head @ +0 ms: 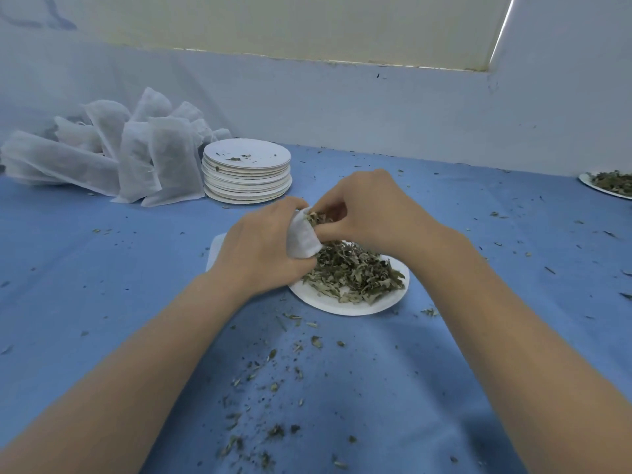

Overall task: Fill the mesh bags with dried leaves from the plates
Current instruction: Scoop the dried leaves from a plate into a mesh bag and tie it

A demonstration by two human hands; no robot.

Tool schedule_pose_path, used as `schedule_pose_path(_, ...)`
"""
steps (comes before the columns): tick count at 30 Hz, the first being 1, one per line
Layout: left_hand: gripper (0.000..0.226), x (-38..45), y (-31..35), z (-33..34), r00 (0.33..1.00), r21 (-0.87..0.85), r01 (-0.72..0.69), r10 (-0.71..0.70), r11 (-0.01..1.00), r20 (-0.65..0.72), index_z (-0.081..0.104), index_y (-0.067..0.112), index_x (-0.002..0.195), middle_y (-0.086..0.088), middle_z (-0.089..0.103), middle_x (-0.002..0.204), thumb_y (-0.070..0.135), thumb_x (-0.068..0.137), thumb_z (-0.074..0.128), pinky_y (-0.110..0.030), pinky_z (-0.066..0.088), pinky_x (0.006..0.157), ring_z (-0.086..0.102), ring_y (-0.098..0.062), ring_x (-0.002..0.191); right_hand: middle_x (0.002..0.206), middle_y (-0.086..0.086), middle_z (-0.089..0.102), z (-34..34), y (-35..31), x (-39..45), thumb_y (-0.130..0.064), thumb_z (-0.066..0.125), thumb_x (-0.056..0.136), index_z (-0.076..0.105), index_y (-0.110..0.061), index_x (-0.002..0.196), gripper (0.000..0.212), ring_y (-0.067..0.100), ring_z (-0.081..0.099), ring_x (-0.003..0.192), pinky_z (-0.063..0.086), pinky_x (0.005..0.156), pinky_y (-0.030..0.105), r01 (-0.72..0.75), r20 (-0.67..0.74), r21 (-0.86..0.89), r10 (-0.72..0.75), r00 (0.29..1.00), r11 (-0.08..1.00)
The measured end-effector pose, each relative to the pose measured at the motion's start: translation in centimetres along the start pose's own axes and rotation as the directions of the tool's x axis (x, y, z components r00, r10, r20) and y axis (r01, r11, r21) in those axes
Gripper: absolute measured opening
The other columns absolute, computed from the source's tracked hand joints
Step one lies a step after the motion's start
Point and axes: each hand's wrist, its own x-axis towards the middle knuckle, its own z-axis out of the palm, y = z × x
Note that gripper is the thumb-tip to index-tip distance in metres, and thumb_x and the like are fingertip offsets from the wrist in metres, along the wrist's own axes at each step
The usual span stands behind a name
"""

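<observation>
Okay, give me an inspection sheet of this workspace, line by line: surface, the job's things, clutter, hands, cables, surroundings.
Surface: blue cloth covers the table, littered with leaf crumbs.
Job's things: mesh bag held over a paper plate heaped with dried leaves; pile of filled bags at far left; another leaf plate at the right edge.
Clutter: stack of used plates beside the filled bags; a white sheet partly hidden under the left hand.
Hands: left hand grips the bag; right hand pinches leaves at the bag's mouth.
Cables: nothing seen.
Surroundings: pale wall behind, cream panel above.
</observation>
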Motion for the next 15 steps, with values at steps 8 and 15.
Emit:
schedule_pose_path(8,0.045,0.0,-0.4,-0.1,0.99,-0.18,0.115,-0.129,0.977,-0.065,0.057,0.029,0.106,0.021,0.055,0.082,0.036,0.064,0.074,-0.02,0.036,0.064,0.047,-0.003,0.079,0.083,0.005,0.072,0.1,0.8,-0.3,-0.03,0.077,0.073,0.075,-0.029,0.082,0.01,0.019,0.063,0.085,0.051,0.078,0.033,-0.073,-0.026,0.263,0.083,0.996,0.962)
schedule_pose_path(15,0.05,0.0,0.0,0.0,0.996,-0.139,0.047,-0.057,0.989,-0.069,0.059,0.025,0.109,0.018,0.056,0.092,0.035,0.062,0.073,-0.022,0.035,0.068,0.049,-0.004,0.083,0.064,-0.001,0.059,0.5,-0.3,0.1,-0.027,0.065,0.084,0.075,-0.025,0.092,0.013,0.011,0.046,0.061,0.036,0.052,0.019,-0.012,0.038,-0.075,0.014,0.999,0.997)
